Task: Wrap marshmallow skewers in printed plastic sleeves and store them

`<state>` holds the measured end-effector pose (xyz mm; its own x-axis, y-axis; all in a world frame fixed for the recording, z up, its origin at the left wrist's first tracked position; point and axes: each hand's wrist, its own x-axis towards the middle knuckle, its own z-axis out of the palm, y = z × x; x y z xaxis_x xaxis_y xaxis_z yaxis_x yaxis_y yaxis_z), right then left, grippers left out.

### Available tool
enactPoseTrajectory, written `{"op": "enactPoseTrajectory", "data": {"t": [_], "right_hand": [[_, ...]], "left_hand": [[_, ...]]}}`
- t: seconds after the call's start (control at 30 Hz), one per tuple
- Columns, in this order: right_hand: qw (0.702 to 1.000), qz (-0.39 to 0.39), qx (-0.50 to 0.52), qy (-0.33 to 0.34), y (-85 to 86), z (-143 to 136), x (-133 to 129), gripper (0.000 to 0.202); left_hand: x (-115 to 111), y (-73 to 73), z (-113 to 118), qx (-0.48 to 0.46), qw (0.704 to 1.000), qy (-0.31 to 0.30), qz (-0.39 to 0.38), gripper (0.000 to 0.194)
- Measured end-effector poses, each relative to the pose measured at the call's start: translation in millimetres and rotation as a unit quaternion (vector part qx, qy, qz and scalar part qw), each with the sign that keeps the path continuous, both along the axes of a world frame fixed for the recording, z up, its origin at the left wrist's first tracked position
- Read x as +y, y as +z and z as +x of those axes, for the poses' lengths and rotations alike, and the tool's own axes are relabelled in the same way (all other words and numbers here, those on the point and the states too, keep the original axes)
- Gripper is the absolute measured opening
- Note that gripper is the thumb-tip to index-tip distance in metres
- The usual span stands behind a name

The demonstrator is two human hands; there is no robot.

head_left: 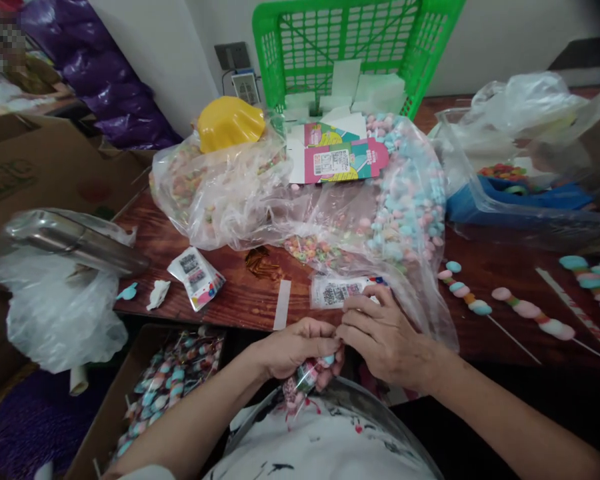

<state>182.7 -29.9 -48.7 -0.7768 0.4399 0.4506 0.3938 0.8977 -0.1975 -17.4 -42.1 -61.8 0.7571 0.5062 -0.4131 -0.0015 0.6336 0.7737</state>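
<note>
My left hand (305,343) is closed around a candy skewer (303,387) in a clear wrapper, close to my body. Pink, blue and green pieces show through the film. The fingertips of my right hand (380,333) meet my left thumb and pinch the wrapper's upper end; the exact grip is partly hidden. Just beyond my right fingers lies a clear printed bag (337,292). A stack of printed label cards (196,277) sits further left on the table (240,303), with a white paper strip (282,305) between.
Large bags of marshmallows (405,220) and gummy rings (220,200) cover the table's middle. Behind stands a green basket (343,40). Unwrapped candy skewers (533,313) lie at right, near a clear bin (520,230). At left are a steel flask (80,240) and, below, a box of wrapped skewers (165,380).
</note>
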Motion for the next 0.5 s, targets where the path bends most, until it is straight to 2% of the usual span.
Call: {"op": "enactPoseTrajectory", "data": {"t": [0.07,0.1,0.17,0.2,0.23,0.27,0.3,0.4,0.47,0.5], "right_hand": [[0.998,-0.057,0.008,-0.035,-4.9,-7,-1,0.027],[0.994,-0.089,0.011,-0.058,-7.0,-11,-1,0.026],[0.984,-0.149,0.010,-0.099,-9.4,-20,0,0.023],[0.980,-0.161,0.005,-0.114,-9.5,-24,1,0.023],[0.980,-0.157,-0.002,-0.124,-8.9,-29,3,0.022],[0.983,-0.132,-0.005,-0.126,-8.1,-34,6,0.021],[0.989,-0.089,-0.005,-0.117,-7.3,-38,8,0.019],[0.998,0.035,0.019,-0.040,-7.8,-48,19,0.024],[0.997,0.059,0.042,0.033,-11.1,-52,27,0.024],[0.995,0.058,0.045,0.066,-13.1,-54,31,0.022]], "left_hand": [[-2,2.4,-3,0.070,0.992,0.005,0.106,0.038],[-3,3.9,-4,0.120,0.974,0.020,0.193,0.034],[-6,6.1,-7,0.218,0.899,0.060,0.375,0.026],[-6,6.4,-9,0.250,0.859,0.079,0.440,0.022],[-6,6.1,-11,0.267,0.835,0.095,0.471,0.020],[-6,5.1,-14,0.269,0.837,0.111,0.464,0.020],[-5,3.8,-18,0.259,0.859,0.130,0.422,0.020],[-2,-1.1,-33,0.181,0.951,0.171,0.181,0.021],[-2,-3.5,-44,0.118,0.981,0.148,0.045,0.022],[-3,-4.1,-49,0.094,0.987,0.129,0.008,0.023]]}}
